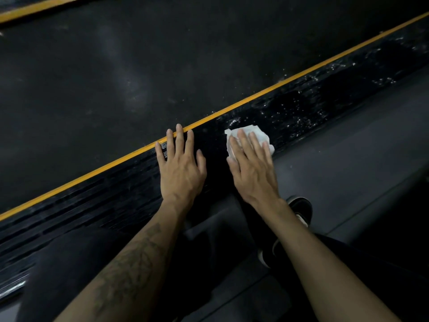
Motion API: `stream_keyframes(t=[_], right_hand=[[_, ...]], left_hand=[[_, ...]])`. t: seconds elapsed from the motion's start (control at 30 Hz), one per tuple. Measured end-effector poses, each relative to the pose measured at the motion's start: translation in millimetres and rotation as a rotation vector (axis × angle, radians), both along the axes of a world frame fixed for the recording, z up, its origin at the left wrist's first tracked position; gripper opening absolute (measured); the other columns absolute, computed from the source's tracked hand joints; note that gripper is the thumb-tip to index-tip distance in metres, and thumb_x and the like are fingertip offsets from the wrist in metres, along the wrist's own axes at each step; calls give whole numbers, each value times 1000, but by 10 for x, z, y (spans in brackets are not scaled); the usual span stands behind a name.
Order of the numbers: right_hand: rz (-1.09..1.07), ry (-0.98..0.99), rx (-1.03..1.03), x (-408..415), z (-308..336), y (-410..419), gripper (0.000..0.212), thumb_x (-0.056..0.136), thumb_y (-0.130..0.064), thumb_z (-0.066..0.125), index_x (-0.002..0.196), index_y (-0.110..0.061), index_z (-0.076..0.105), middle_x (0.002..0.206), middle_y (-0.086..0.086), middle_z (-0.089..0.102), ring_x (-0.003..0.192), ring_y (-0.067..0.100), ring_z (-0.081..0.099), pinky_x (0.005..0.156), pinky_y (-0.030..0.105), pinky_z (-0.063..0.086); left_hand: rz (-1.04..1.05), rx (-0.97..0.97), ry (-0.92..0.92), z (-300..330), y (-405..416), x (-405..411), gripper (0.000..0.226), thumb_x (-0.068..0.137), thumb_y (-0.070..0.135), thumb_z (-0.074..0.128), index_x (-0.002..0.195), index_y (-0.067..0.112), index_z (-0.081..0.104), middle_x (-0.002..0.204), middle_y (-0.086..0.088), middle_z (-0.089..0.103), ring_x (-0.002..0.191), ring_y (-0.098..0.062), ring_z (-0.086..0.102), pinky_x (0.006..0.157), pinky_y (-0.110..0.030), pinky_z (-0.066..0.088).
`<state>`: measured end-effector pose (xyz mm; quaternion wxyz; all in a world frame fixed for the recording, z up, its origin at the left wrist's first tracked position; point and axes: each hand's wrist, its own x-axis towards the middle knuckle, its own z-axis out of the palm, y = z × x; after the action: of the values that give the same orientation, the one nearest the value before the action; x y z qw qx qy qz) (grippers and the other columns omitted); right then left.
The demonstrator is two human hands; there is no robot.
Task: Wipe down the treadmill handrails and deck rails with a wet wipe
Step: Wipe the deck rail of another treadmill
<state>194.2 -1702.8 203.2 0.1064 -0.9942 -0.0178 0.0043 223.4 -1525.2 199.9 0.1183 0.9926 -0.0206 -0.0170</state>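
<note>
Hands lie flat and apart on the black deck rail (301, 105): the left hand (182, 166) rests bare, fingers straight, its fingertips reaching the yellow stripe (255, 95) along the rail's far edge. Just beside it, the right hand (251, 166) presses a crumpled white wet wipe (254, 132) against the rail with straight fingers. Beyond the wipe the rail glistens with wet specks, and beyond the stripe runs the dark treadmill belt (139, 66).

Dim, grainy view; wet glints on the deck rail (301, 108), corners blurred.
</note>
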Motion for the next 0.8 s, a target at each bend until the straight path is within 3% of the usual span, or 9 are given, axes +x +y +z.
stream_keyframes(t=[0.07, 0.13, 0.23, 0.4, 0.57, 0.73, 0.8], right_hand=[[-1, 4, 6, -23, -1, 204, 63, 106, -47, 21, 162, -18, 27, 171, 4, 16, 159, 28, 11, 128, 50, 8], [145, 13, -29, -53, -17, 286, 62, 106, -46, 23, 162, -18, 28, 170, 5, 18, 158, 29, 13, 127, 52, 12], [270, 28, -72, 38, 9, 73, 59, 108, -42, 20, 163, -22, 24, 171, 0, 14, 159, 21, 11, 128, 47, 10], [-1, 34, -6, 158, 64, 132, 58, 109, -41, 25, 163, -20, 23, 171, -1, 13, 159, 22, 6, 128, 48, 5], [265, 69, -19, 102, 64, 134, 57, 110, -37, 30, 164, -20, 21, 172, -3, 10, 159, 18, 4, 128, 46, 3], [-31, 26, 28, 208, 109, 63, 52, 111, -32, 29, 162, -21, 29, 171, -2, 15, 159, 19, 7, 128, 45, 1], [-10, 30, 41, 156, 98, 256, 54, 110, -35, 30, 162, -21, 29, 171, 0, 16, 159, 24, 9, 128, 48, 4]], left_hand=[[-4, 3, 6, -7, 0, 3, 61, 108, 42, 20, 164, 20, 17, 173, -5, 1, 159, -24, -7, 128, -54, -1], [-6, 2, 11, -16, 4, 6, 61, 108, 42, 20, 164, 20, 16, 173, -4, 0, 159, -23, -7, 128, -54, -1], [2, -7, -2, -17, 1, 9, 60, 107, 41, 23, 164, 20, 19, 173, -5, 3, 160, -24, -5, 128, -54, 0], [-1, 5, -3, -14, -9, 11, 61, 107, 41, 22, 164, 20, 19, 173, -5, 3, 160, -24, -4, 128, -54, 1], [-1, -5, 3, -19, -5, 15, 60, 108, 41, 22, 164, 20, 18, 173, -4, 2, 159, -23, -6, 128, -54, 0], [-3, -4, -7, -13, -7, 25, 60, 107, 41, 22, 164, 20, 19, 173, -4, 3, 160, -24, -4, 128, -54, 0], [-5, -6, -5, -17, -6, 31, 60, 108, 40, 22, 164, 20, 19, 173, -4, 3, 159, -24, -5, 128, -54, -1]])
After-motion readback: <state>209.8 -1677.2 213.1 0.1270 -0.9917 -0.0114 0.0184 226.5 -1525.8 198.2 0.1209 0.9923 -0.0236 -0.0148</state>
